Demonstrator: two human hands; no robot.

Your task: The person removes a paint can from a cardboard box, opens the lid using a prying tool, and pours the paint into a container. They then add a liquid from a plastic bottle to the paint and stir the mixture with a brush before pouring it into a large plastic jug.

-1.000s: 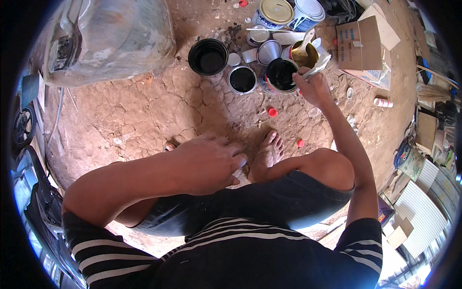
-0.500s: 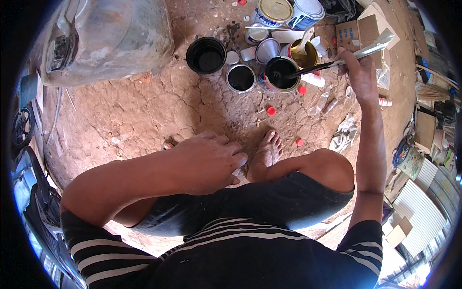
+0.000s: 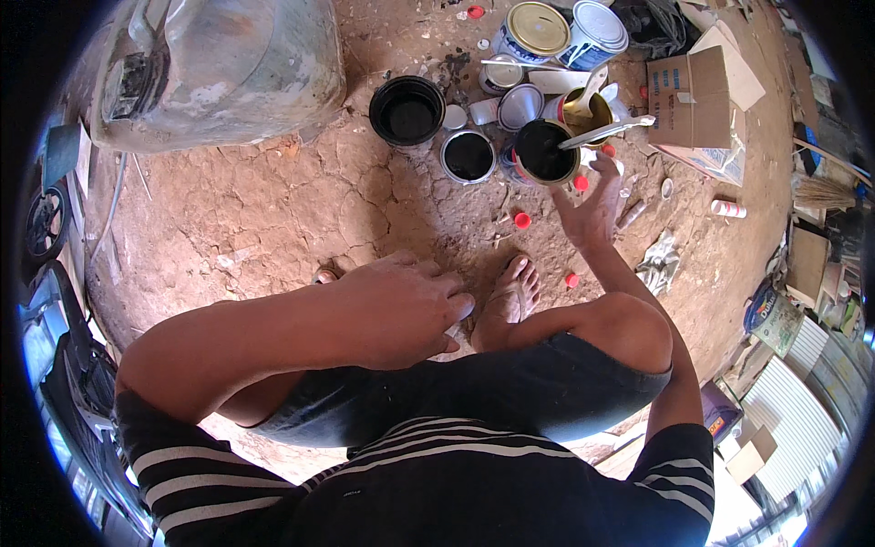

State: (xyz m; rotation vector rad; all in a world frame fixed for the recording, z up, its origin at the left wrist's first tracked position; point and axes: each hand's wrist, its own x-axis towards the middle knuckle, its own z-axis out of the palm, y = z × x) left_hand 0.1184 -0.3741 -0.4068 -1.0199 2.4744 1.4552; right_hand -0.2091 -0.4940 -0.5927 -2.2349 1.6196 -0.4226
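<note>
My left hand (image 3: 401,308) lies over my left leg, its fingers loosely bent and apart, holding nothing. My right hand (image 3: 588,211) is beside the can of black paint (image 3: 545,153), thumb and fingers spread at its near right side. Whether they touch the can is unclear. A long stick with a pale end (image 3: 609,133) leans in that can, out of my grip, its lower end hidden in the paint. Left of it are a smaller tin of black paint (image 3: 468,157) and a black tub (image 3: 406,110) with dark contents.
Behind stand an open yellowish can with a brush (image 3: 594,87), a gold-lidded can (image 3: 536,29), a white-lidded can (image 3: 597,29) and a small cup (image 3: 520,106). Red caps (image 3: 522,221) dot the dirt floor. A carton (image 3: 690,98) sits right, a big cloudy jerrycan (image 3: 228,73) left.
My right hand has let go of the stick, which now rests in the can, and has moved left and nearer to the can's side. My left hand has stayed put.
</note>
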